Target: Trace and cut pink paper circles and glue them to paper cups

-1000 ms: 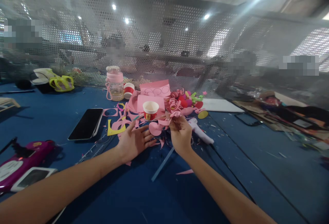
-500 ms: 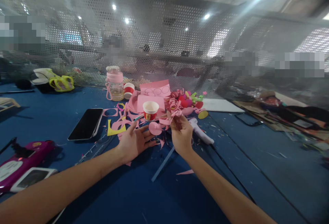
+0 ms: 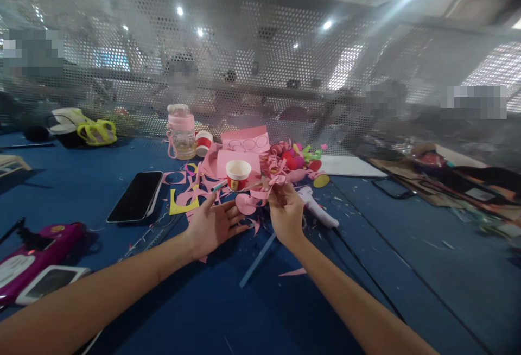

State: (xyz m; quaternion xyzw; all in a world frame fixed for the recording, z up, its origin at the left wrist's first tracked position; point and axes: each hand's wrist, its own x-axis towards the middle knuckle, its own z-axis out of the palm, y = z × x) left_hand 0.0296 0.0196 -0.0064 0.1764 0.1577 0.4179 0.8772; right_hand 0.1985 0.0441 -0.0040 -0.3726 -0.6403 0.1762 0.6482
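My left hand (image 3: 215, 226) is open, palm up and fingers spread, just below a pink paper disc (image 3: 246, 203). My right hand (image 3: 286, 211) is closed, its thumb and fingers pinched at the edge of the paper pile. A pink paper strip (image 3: 260, 194) shows at its fingertips; its far end is lost among other scraps. Between and beyond both hands stands a small paper cup (image 3: 238, 175), white with a red band. Close to my right hand, a white glue gun (image 3: 319, 208) lies on the table, its dark cord trailing toward me.
Behind the cup are pink paper sheets (image 3: 240, 162) and a pink-lidded bottle (image 3: 181, 135). A phone (image 3: 136, 196) and a purple device (image 3: 44, 254) lie left. A clear stick (image 3: 258, 260) lies between my forearms. Cardboard (image 3: 423, 195) is at right, a perforated screen (image 3: 260, 83) behind.
My right hand has shifted very slightly left, its fingers still pinched. My left hand keeps its open pose, and the cup and scraps look the same.
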